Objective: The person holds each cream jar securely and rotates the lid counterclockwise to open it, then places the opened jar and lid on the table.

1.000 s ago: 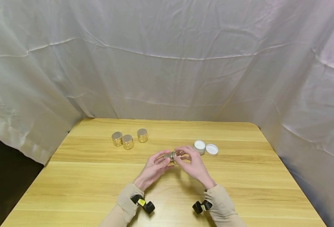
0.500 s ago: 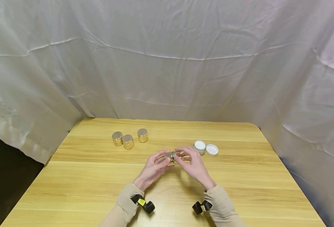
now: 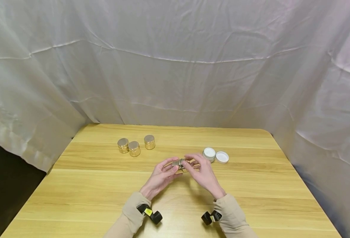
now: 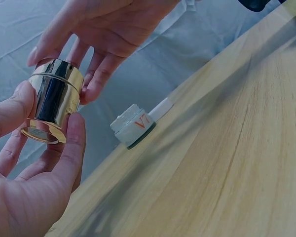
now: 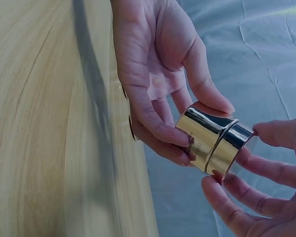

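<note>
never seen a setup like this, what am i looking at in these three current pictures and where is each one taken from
There is no robot here: a person works with two bare hands. The wide picture comes from a camera on the person's head, looking forward and down. The two tilted close-ups come from the small black cameras worn at the wrists, one each.

The left hand grips one end of a gold jar, while the fingers of the right hand hold the other end.

On the wooden table, three more gold jars stand to the person's left. To the right is an open white jar with a white lid beside it. Grey cloth hangs behind.
</note>
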The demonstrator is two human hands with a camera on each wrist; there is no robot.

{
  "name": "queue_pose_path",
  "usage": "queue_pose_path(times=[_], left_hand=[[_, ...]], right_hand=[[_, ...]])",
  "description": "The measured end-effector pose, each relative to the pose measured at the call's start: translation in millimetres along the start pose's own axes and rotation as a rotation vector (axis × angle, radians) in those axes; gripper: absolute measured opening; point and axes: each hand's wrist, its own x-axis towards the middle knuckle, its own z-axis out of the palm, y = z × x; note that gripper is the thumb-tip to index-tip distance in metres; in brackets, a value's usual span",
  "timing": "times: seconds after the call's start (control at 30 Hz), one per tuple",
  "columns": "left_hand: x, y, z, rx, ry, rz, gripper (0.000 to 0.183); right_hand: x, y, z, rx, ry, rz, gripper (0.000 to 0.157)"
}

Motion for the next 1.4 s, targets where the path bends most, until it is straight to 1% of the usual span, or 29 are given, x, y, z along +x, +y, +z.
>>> queue_pose_path(times=[0.13, 0.23, 0.33, 0.47, 0.6, 0.67, 0.77, 0.9, 1.17, 1.3, 1.4], left_hand=[[0.3, -0.3, -0.1, -0.006, -0.002, -0.005, 0.041], [0.4, -0.8, -0.6, -0.011, -0.005, -0.005, 0.04], [0.4, -1.1, -1.0, -0.005, -0.01, 0.002, 0.038], [0.5, -1.3, -1.0, 0.006, -0.014, 0.009, 0.037], [0.3, -1.3, -0.4, 0.001, -0.004, 0.001, 0.037], [0.0, -0.8, 0.1, -0.003, 0.007, -0.005, 0.037], [-0.8, 0.1, 0.8, -0.004, 0.007, -0.007, 0.041], [-0.7, 0.2, 0.8, 0.003, 0.001, -0.002, 0.043], [0.4, -0.5, 0.0, 0.002, 0.023, -0.013, 0.036], [0.0, -0.2, 0.7, -0.009, 0.028, -0.019, 0.036], [-0.7, 0.3, 1.1, -0.013, 0.024, -0.016, 0.038]], right_hand=[[-0.2, 1.1, -0.9, 0.042, -0.031, -0.04, 0.027], [0.2, 2.3, -0.8, 0.065, -0.057, -0.07, 0.029], [0.0, 2.2, -0.3, 0.04, -0.058, -0.052, 0.031], [-0.9, 0.5, 0.1, -0.028, -0.027, -0.01, 0.035], [-1.3, -0.1, 0.6, -0.063, -0.001, -0.002, 0.034], [-1.4, -0.4, 0.5, -0.054, -0.003, 0.0, 0.031], [-1.6, 0.0, -0.2, -0.012, -0.023, -0.009, 0.03], [-1.4, 1.0, -0.5, 0.023, -0.047, -0.029, 0.032], [0.1, 1.9, 0.8, -0.056, 0.015, -0.003, 0.032], [-0.1, 1.2, 0.2, -0.058, 0.014, 0.007, 0.03], [-0.4, 0.4, -0.3, -0.055, 0.001, -0.001, 0.028]])
